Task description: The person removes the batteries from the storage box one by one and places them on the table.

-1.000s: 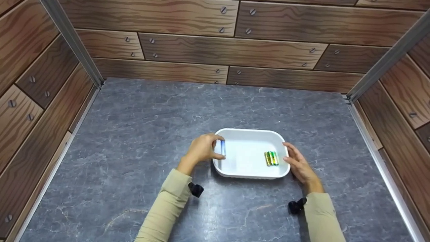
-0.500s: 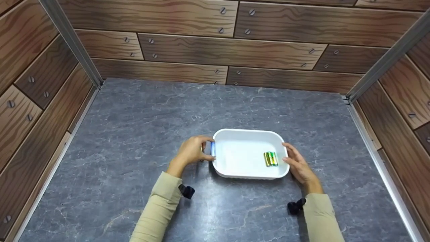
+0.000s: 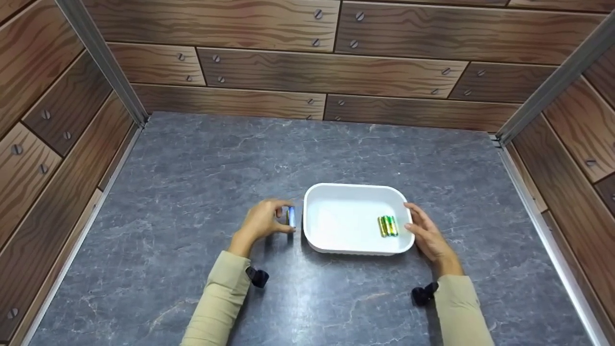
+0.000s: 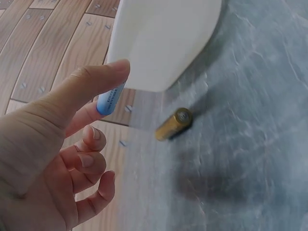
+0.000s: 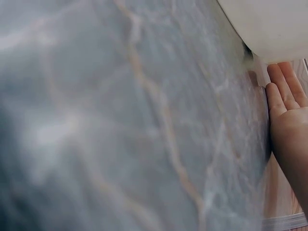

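Note:
A white plastic tray [image 3: 353,186] sits on the grey stone-look table. At its right end lie a few green-and-gold batteries [image 3: 387,226]. My left hand [image 3: 282,219] is just left of the tray, off its rim, and pinches a blue battery [image 3: 291,217] between thumb and forefinger. In the left wrist view the blue battery [image 4: 109,99] shows under my thumb, the tray [image 4: 163,38] stands beyond it, and a gold battery [image 4: 173,124] lies on the table by the tray. My right hand [image 3: 419,226] rests with straight fingers against the tray's right side; its fingers [image 5: 284,91] lie beside the tray [image 5: 269,24].
Wood-panel walls [image 3: 307,72] close the table in at the back and on both sides, with metal posts in the corners. Bare grey tabletop [image 3: 202,163] stretches to the left, behind and in front of the tray.
My left hand has carried the blue battery leftward, from above the tray's left end to outside the rim. The right hand and the tray have stayed put.

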A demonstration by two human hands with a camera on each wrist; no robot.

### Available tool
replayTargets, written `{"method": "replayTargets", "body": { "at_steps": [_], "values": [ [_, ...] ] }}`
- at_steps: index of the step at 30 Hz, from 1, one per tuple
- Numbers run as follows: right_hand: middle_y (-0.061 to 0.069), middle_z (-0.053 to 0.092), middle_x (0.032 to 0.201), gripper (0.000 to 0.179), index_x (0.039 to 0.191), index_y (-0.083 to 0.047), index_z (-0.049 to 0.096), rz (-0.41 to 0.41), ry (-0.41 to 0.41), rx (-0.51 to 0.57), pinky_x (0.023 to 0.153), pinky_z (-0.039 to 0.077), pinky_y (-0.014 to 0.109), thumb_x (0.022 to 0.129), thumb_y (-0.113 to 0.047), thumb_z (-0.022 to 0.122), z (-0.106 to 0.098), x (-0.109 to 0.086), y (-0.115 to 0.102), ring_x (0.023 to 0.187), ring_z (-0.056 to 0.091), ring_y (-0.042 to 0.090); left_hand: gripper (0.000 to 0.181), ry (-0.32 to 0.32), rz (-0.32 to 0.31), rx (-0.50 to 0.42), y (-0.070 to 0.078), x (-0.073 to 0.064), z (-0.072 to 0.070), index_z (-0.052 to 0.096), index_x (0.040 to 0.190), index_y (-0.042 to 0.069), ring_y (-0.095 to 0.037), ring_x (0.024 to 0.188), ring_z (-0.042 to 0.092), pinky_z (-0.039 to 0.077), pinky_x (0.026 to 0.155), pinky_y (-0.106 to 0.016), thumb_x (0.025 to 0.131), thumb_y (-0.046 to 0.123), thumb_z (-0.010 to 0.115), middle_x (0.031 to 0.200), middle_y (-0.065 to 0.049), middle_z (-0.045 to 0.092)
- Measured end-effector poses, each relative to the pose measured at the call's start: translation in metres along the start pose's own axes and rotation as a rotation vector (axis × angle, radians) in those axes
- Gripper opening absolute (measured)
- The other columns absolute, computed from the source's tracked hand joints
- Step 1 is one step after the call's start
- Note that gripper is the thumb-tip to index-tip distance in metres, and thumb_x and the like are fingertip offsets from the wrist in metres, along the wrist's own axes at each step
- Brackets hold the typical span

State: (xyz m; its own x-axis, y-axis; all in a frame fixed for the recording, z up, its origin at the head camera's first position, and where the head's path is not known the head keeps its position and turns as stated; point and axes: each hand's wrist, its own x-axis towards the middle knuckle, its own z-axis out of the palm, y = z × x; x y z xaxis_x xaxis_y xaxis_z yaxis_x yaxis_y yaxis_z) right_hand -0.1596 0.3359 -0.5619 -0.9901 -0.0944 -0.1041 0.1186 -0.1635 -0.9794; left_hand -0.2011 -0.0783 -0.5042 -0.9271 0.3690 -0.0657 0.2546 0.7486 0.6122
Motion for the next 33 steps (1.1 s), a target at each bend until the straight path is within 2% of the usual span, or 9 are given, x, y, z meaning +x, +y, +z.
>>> {"method": "replayTargets", "body": {
  "at_steps": [10,16,23,27,33],
  "values": [
    [-0.009,0.057,0.126,0.049,0.131,-0.024,0.05,-0.016,-0.031,0.014,0.093,0.048,0.02,0.092,0.006,0.047,-0.001,0.0,0.001,0.114,0.056,0.005,0.057,-0.007,-0.04,-0.011,-0.014,0.001,0.004,0.068,0.12,0.019,-0.011,0.066,0.043,0.032,0.06,-0.025,0.067,0.029,0.087,0.078,-0.002,0.06],
    [-0.011,0.055,0.128,0.05,0.132,-0.025,0.048,-0.004,-0.056,0.017,0.094,0.047,0.02,0.092,0.005,0.047,-0.003,0.001,0.0,0.116,0.055,0.003,0.055,-0.001,-0.051,0.018,-0.022,0.002,0.009,0.069,0.118,0.019,-0.009,0.065,0.043,0.033,0.06,-0.025,0.066,0.025,0.087,0.073,0.003,0.055],
    [-0.01,0.054,0.13,0.049,0.133,-0.026,0.048,-0.038,-0.112,0.024,0.095,0.047,0.02,0.094,0.004,0.048,-0.005,0.0,0.002,0.117,0.054,0.003,0.057,0.008,-0.065,0.061,-0.029,0.004,0.013,0.069,0.118,0.018,-0.011,0.067,0.046,0.034,0.059,-0.026,0.065,0.024,0.087,0.075,0.001,0.057],
    [-0.01,0.055,0.13,0.049,0.132,-0.026,0.048,-0.031,-0.097,0.02,0.095,0.047,0.019,0.094,0.004,0.048,-0.004,0.0,0.002,0.117,0.054,0.003,0.056,0.004,-0.079,0.072,-0.033,0.006,0.016,0.069,0.118,0.018,-0.012,0.067,0.046,0.033,0.059,-0.026,0.066,0.026,0.087,0.074,0.001,0.057],
    [-0.009,0.056,0.128,0.049,0.134,-0.02,0.047,-0.002,-0.024,0.009,0.094,0.047,0.02,0.092,0.005,0.049,-0.001,0.0,0.0,0.116,0.055,0.005,0.058,-0.008,-0.101,0.049,-0.033,0.007,0.017,0.067,0.12,0.019,-0.011,0.066,0.045,0.032,0.058,-0.025,0.066,0.025,0.087,0.073,0.003,0.055]
  ]
}}
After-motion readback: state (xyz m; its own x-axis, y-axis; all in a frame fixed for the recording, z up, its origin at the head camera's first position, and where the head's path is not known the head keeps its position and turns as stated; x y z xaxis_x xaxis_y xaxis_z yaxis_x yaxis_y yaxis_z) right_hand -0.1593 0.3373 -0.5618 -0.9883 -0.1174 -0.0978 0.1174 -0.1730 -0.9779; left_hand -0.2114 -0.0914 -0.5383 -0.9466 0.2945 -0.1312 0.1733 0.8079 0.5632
